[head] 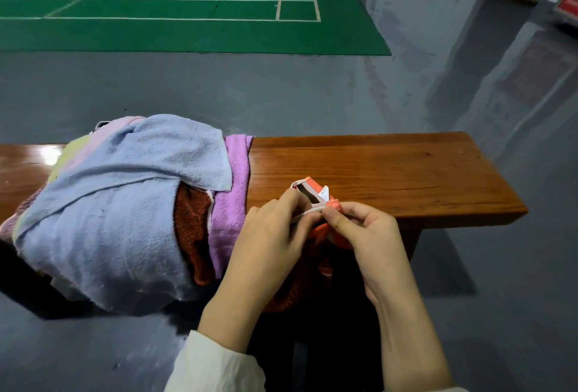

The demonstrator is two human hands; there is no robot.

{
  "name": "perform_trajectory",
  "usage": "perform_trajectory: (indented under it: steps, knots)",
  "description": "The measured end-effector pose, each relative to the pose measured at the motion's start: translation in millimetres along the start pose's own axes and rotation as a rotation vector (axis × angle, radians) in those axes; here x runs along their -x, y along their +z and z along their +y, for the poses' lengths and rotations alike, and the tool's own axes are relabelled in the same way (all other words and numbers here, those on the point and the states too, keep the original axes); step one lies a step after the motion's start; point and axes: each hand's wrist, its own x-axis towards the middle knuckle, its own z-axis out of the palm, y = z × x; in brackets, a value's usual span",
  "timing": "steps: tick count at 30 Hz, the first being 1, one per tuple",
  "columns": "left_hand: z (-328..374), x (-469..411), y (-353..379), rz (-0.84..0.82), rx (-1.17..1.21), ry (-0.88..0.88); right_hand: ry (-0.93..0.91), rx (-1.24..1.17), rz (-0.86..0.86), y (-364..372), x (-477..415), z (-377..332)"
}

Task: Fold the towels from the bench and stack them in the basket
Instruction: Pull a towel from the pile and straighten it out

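- The left hand (269, 235) is clenched on the orange towel (315, 187), its thumb and curled fingers pinching the towel's white hem.
- The right hand (369, 235) grasps the same towel just beside it. Its thumb presses a fold of orange cloth against the bent forefinger, and the other fingers are curled underneath.
- The two grips almost touch, thumb tip to thumb tip, over the near edge of the counter (391, 172).
- A corner of the orange towel stands up beyond the fingers and shows a dark stripe and a small white label (324, 192).
- The rest of that towel hangs down between the wrists, below the counter's edge.
- A pale sleeve (212, 366) covers the left forearm; the right forearm is bare.
- Just left of the hands, a heap of unfolded towels lies on the counter.
- A light blue towel (125, 204) is draped over the top of the heap and spills over the near edge.
- A purple towel (231, 188) lies along the heap's right side, and a rust-brown towel (190, 229) shows between the blue and the purple.
- A pale striped towel (81, 147) peeks out at the far left of the heap.
- The right end of the counter is bare polished wood.
- Beyond lies a grey floor (219, 88) and a green court mat (187, 32) with white lines.
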Motion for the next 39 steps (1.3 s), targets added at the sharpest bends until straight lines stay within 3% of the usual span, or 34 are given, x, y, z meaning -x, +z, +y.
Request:
perform_trajectory:
  steps: [3, 7, 11, 13, 17, 21, 30, 35, 39]
  knots:
    - [-11.7, -4.4, -2.0, -0.066, 0.017, -0.016, -0.044, 0.041, 0.029, 1.1, -2.0, 1.2]
    - [-47.1, -16.5, -7.1, -0.338, 0.033, -0.065, -0.067, 0.020, 0.111, 4.9, -16.9, 1.7]
    - [-61.4, -34.7, -17.3, -0.477, 0.025, -0.179, -0.142, 0.049, 0.156, 13.6, -45.7, -7.0]
    - [-61.0, -44.7, -28.1, -0.360, -0.077, -0.152, -0.211, 0.065, 0.151, 19.9, -58.9, -20.5]
    - [-52.5, -66.7, -65.6, 0.137, -0.163, -0.068, -0.344, 0.007, 0.166, 26.5, -80.9, -60.6]
    - [-55.3, -78.5, -96.6, 0.006, -0.107, 0.030, -0.409, 0.005, 0.267, 22.6, -98.0, -78.2]
    - [-132.3, -46.8, -119.0, -0.241, -0.514, 0.039, -0.293, -0.102, 0.481, -18.2, -102.1, -19.8]
    - [-139.5, -41.3, -117.5, -0.090, -0.489, 0.171, -0.180, -0.080, 0.516, -30.3, -84.8, 14.3]
    - [-132.9, -38.2, -117.5, 0.050, -0.432, 0.205, -0.195, -0.082, 0.561, -34.8, -84.4, 18.6]
